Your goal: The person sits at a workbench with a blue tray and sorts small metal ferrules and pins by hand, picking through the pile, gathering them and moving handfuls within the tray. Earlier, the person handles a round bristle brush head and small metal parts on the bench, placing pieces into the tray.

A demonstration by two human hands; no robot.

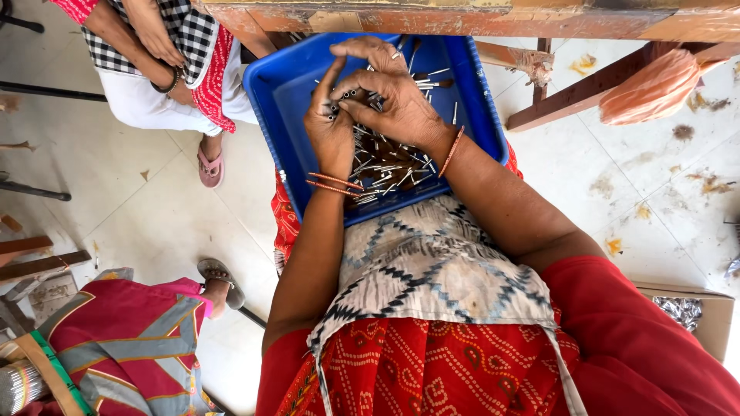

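Pale tiled floor [139, 200], scuffed and speckled with brown scraps, spreads under everything, and along the top edge runs a worn wooden bench frame [462, 19] with flaking orange paint. Down on the lap, over red patterned cloth and a grey-white zigzag-print apron [432, 262], sits a deep blue rectangular plastic tray [281, 100], glossy walls, rounded corners. Inside it lies a loose heap of thin silvery metal pins [385, 173], short and straight, mixed with darker brown-tipped ones, piled thickest toward the near wall. Both hands are up over that heap, pressed close together: the left hand [330, 131] is cupped, fingers curled around a small bundle of pins [348, 94], their ends poking out at the thumb, and the right hand [393, 100] wraps across it, fingertips pinching at the same bundle. Thin orange bangles ring both wrists. Off to the left, another person in a black-and-white checked top [166, 31] rests a hand on a forearm, pink sandal [210, 166] flat on the tiles.
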